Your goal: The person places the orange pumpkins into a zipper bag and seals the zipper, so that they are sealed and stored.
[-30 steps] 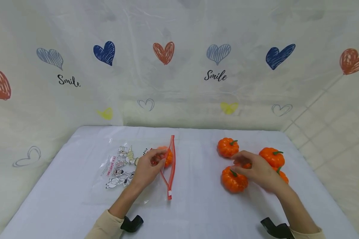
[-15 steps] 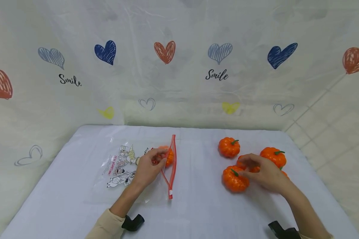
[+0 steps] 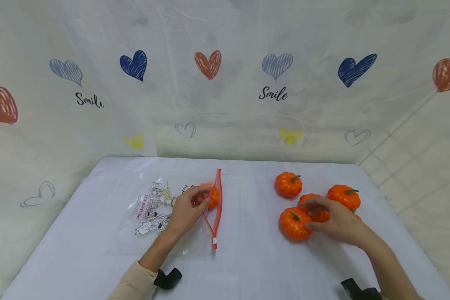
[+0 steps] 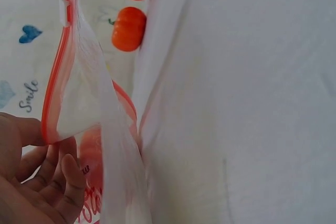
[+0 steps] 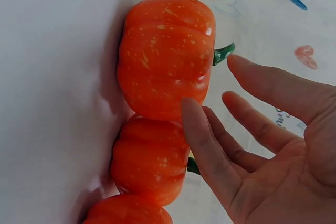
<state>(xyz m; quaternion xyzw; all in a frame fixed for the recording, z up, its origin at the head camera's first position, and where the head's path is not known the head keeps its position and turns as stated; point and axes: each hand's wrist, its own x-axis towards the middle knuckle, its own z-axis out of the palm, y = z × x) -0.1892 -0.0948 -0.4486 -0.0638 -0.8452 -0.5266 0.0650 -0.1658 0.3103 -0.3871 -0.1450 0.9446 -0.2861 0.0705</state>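
My left hand (image 3: 187, 210) pinches the upper edge of the mouth of a clear zip bag (image 3: 216, 216) with a red zip strip and a cartoon print. In the left wrist view the mouth gapes, and thumb and finger hold the red strip (image 4: 51, 93). One orange toy pumpkin (image 3: 213, 198) lies inside, near the mouth. My right hand (image 3: 339, 221) is over the loose pumpkins, fingers spread and lightly bent. Its fingertips are right at the front pumpkin (image 3: 293, 225), which has a green stem (image 5: 223, 54). Another pumpkin (image 3: 320, 215) shows between thumb and fingers.
A pumpkin (image 3: 288, 184) stands farther back and another (image 3: 343, 196) to the right. One more (image 3: 358, 217) is mostly hidden behind the right hand. The white-covered table (image 3: 247, 258) meets a heart-printed backdrop (image 3: 225, 137) at its far edge.
My right hand has moved slightly right and down over the pumpkins, its fingertips coming to the front pumpkin's right side. The left hand keeps its hold on the bag.
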